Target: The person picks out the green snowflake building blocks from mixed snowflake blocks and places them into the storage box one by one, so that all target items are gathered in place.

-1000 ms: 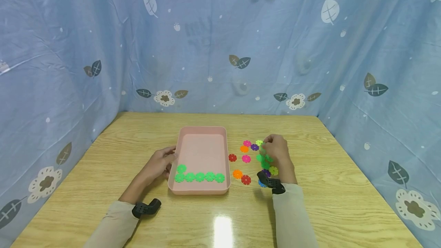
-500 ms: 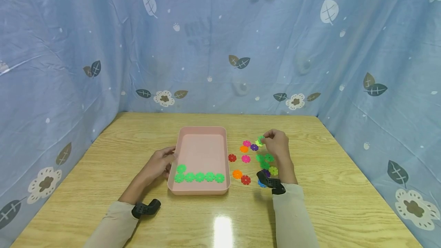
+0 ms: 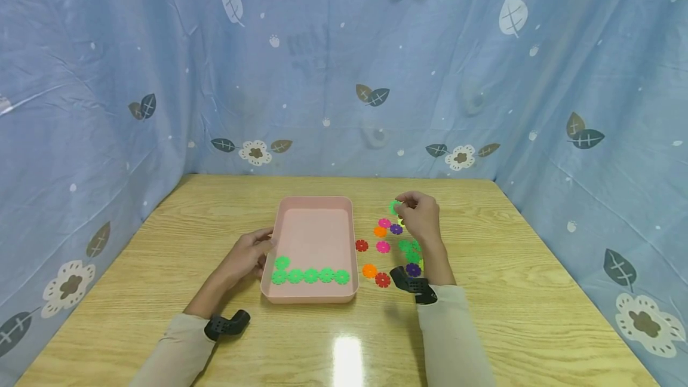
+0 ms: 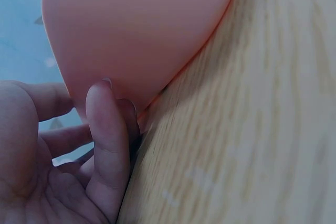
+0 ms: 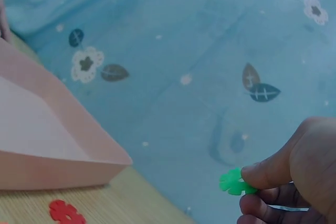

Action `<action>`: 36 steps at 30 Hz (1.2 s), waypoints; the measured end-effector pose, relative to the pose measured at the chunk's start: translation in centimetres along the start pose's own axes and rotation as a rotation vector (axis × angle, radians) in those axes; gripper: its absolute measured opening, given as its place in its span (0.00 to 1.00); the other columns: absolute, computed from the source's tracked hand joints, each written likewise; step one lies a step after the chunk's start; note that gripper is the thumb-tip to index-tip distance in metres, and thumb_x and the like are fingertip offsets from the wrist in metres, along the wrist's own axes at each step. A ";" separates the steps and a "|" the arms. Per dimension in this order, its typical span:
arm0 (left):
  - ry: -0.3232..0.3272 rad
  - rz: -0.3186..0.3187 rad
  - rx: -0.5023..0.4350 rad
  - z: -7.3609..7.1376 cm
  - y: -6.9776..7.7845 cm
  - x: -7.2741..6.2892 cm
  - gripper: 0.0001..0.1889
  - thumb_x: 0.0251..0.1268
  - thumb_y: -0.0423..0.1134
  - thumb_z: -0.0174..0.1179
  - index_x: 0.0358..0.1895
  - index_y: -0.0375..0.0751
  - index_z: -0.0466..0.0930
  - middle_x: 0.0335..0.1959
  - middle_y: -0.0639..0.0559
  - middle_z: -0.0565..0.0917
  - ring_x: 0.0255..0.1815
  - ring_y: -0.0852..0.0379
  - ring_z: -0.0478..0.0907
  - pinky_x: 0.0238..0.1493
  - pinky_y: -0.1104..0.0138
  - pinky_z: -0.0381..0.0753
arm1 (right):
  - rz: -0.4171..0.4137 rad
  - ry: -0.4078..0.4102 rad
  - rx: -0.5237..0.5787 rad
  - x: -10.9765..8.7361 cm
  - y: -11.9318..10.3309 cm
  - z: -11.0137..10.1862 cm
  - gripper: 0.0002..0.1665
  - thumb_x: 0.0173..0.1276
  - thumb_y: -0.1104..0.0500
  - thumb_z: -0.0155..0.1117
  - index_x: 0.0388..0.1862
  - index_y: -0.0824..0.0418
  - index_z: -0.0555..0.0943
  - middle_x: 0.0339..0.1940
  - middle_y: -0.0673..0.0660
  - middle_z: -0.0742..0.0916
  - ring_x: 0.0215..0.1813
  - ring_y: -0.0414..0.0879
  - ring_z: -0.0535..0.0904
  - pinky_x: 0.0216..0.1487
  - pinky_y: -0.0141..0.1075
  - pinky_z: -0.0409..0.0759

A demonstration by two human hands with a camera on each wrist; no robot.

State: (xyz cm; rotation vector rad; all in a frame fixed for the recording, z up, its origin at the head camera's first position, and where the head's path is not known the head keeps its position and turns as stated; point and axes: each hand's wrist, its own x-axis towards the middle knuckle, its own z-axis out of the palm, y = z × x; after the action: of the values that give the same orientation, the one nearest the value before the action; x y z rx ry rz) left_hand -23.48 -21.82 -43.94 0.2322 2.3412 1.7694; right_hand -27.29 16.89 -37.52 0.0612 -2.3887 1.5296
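My right hand [image 3: 421, 217] pinches a green snowflake disc [image 5: 233, 182] between thumb and fingers, raised at the far side of the loose discs. My left hand [image 3: 248, 255] grips the left wall of a pink rectangular tray [image 3: 317, 300]; in the left wrist view its fingertips [image 4: 100, 90] lie against the outer wall, with one finger reaching to the rim. Inside the tray, several green discs [image 3: 310, 276] form a row along the near end. One more green disc [image 3: 282, 262] lies above the row's left end.
Right of the tray lie scattered discs, among them a red disc [image 3: 362, 245], a pink disc [image 3: 383, 246], an orange disc [image 3: 369, 270] and a purple disc [image 3: 396, 229]. Several green discs [image 3: 411, 257] cluster beside the right forearm. A patterned blue curtain [image 3: 322, 64] surrounds the wooden table [image 3: 215, 202].
My right hand has lifted a green disc from the scattered pieces and carried it away from me and to the left. The left hand and tray have stayed in place.
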 end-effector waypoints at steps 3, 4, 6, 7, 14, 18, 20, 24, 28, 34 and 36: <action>-0.003 -0.002 -0.006 0.0 0.0 0.0 0.29 0.82 0.41 0.47 0.78 0.33 0.57 0.57 0.33 0.74 0.23 0.55 0.77 0.20 0.66 0.81 | -0.014 -0.022 0.026 -0.1 -0.5 0.5 0.09 0.70 0.66 0.63 0.46 0.69 0.85 0.30 0.61 0.83 0.35 0.63 0.83 0.38 0.52 0.87; -0.004 -0.002 -0.007 0.0 0.0 0.0 0.29 0.82 0.41 0.47 0.78 0.33 0.57 0.57 0.33 0.74 0.23 0.55 0.77 0.20 0.66 0.81 | -0.016 -0.031 0.030 -0.1 -0.6 0.7 0.09 0.70 0.66 0.63 0.46 0.69 0.85 0.30 0.61 0.83 0.35 0.63 0.84 0.39 0.53 0.87; -0.007 -0.002 -0.008 0.0 -0.1 0.0 0.29 0.82 0.41 0.47 0.78 0.33 0.57 0.57 0.33 0.74 0.23 0.56 0.77 0.20 0.67 0.80 | -0.028 -0.043 0.040 -0.2 -1.0 1.0 0.09 0.70 0.66 0.62 0.45 0.68 0.85 0.31 0.61 0.83 0.36 0.63 0.84 0.40 0.53 0.87; -0.008 -0.002 -0.010 0.0 -0.1 0.0 0.29 0.82 0.41 0.47 0.78 0.33 0.57 0.58 0.33 0.73 0.23 0.56 0.77 0.20 0.67 0.80 | -0.032 -0.048 0.048 -0.2 -1.2 1.2 0.09 0.69 0.66 0.63 0.45 0.68 0.85 0.31 0.61 0.83 0.37 0.65 0.84 0.40 0.53 0.87; -0.006 0.003 -0.013 0.0 -0.1 0.0 0.29 0.82 0.41 0.48 0.78 0.33 0.57 0.58 0.33 0.74 0.23 0.57 0.76 0.19 0.67 0.80 | -0.095 -0.106 0.056 -0.7 -2.6 2.9 0.06 0.69 0.67 0.64 0.42 0.67 0.85 0.30 0.60 0.84 0.34 0.59 0.83 0.34 0.39 0.86; -0.003 0.000 -0.014 0.0 -0.1 0.1 0.29 0.82 0.41 0.48 0.78 0.33 0.57 0.58 0.34 0.74 0.23 0.57 0.76 0.20 0.67 0.80 | -0.118 -0.160 0.074 -1.0 -3.2 4.2 0.04 0.69 0.68 0.64 0.40 0.67 0.84 0.28 0.59 0.83 0.35 0.63 0.82 0.33 0.37 0.85; -0.002 -0.001 -0.013 0.0 -0.1 0.1 0.29 0.82 0.41 0.47 0.78 0.33 0.58 0.58 0.33 0.74 0.23 0.56 0.76 0.20 0.67 0.80 | -0.125 -0.179 0.074 -1.2 -3.4 4.8 0.04 0.69 0.68 0.64 0.40 0.66 0.85 0.28 0.59 0.84 0.36 0.63 0.83 0.34 0.38 0.85; -0.002 -0.004 -0.015 0.0 -0.1 0.2 0.28 0.82 0.41 0.47 0.78 0.33 0.58 0.58 0.33 0.74 0.23 0.56 0.76 0.20 0.67 0.80 | -0.139 -0.211 0.069 -1.5 -3.9 5.9 0.03 0.69 0.68 0.65 0.39 0.64 0.85 0.29 0.58 0.84 0.35 0.61 0.83 0.33 0.38 0.82; 0.000 -0.003 -0.009 0.0 -0.1 0.3 0.28 0.82 0.40 0.47 0.78 0.33 0.58 0.58 0.33 0.74 0.23 0.56 0.76 0.20 0.67 0.80 | -0.153 -0.254 0.070 -2.1 -4.4 6.9 0.04 0.69 0.69 0.64 0.39 0.65 0.84 0.28 0.57 0.84 0.32 0.55 0.82 0.32 0.36 0.81; 0.001 -0.010 -0.010 0.0 -0.1 0.2 0.28 0.82 0.40 0.47 0.78 0.33 0.58 0.58 0.34 0.73 0.24 0.55 0.76 0.20 0.66 0.81 | -0.141 -0.319 0.100 -2.7 -4.9 8.2 0.04 0.69 0.70 0.63 0.40 0.66 0.84 0.29 0.58 0.85 0.34 0.61 0.83 0.34 0.40 0.85; 0.001 -0.012 -0.012 0.0 -0.2 0.2 0.28 0.82 0.40 0.47 0.78 0.33 0.58 0.58 0.34 0.74 0.24 0.55 0.76 0.20 0.66 0.81 | -0.131 -0.337 0.114 -2.9 -5.0 8.6 0.04 0.70 0.70 0.63 0.41 0.66 0.83 0.30 0.59 0.85 0.37 0.64 0.84 0.38 0.45 0.87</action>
State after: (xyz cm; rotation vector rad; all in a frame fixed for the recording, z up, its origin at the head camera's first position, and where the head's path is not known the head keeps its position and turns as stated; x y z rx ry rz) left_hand -23.66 -21.77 -44.12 0.2158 2.3272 1.7775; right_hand -25.50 6.70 -37.26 0.5286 -2.4804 1.7044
